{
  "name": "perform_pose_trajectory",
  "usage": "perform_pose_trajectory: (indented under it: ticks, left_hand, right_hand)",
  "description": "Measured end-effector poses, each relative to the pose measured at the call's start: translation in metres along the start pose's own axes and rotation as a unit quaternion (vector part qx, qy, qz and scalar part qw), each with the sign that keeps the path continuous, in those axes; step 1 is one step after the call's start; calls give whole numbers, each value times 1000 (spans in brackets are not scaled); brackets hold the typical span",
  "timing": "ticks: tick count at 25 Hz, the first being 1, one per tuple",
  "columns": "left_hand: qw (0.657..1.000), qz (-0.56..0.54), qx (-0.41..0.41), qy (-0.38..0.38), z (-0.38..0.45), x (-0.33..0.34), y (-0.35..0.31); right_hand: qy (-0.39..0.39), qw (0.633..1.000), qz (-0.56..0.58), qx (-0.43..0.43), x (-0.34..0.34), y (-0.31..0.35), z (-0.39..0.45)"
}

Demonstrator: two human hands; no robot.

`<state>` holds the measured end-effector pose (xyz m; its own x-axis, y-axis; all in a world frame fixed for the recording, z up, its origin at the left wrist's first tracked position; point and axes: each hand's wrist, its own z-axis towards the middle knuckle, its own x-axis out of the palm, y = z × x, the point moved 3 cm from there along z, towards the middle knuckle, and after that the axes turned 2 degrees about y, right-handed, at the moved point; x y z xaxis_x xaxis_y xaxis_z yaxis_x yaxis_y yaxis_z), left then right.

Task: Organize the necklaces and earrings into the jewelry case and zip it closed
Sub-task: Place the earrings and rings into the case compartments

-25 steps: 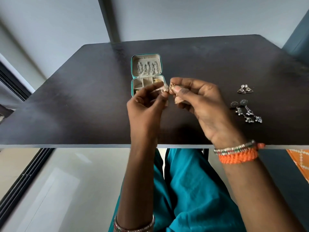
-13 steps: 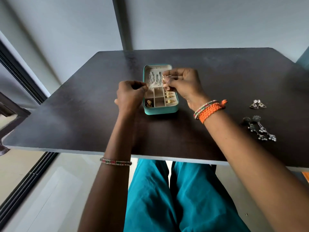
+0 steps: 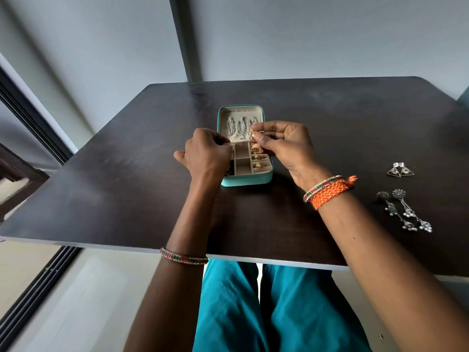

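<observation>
While the case (image 3: 245,179) lies open mid-table, the right hand (image 3: 286,146) pinches a gold earring (image 3: 256,148) over its right compartments, apparently about to seat it. The left hand (image 3: 205,156) is curled at the case's left edge, its hold hidden. Silver earrings (image 3: 403,212) wait near the table's right edge.
</observation>
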<state>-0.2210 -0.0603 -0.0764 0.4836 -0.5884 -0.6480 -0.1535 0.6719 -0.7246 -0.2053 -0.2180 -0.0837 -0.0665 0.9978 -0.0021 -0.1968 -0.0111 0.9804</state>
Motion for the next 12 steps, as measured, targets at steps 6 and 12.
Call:
perform_pose_trajectory:
  ticks: [6, 12]
  left_hand:
    - [999, -6, -38, 24, 2, 7, 10]
    - [992, -107, -34, 53, -2, 10, 17]
  right_hand:
    - [2, 1000, 1, -6, 2, 1, -3]
    - [-6, 999, -40, -12, 4, 3, 2]
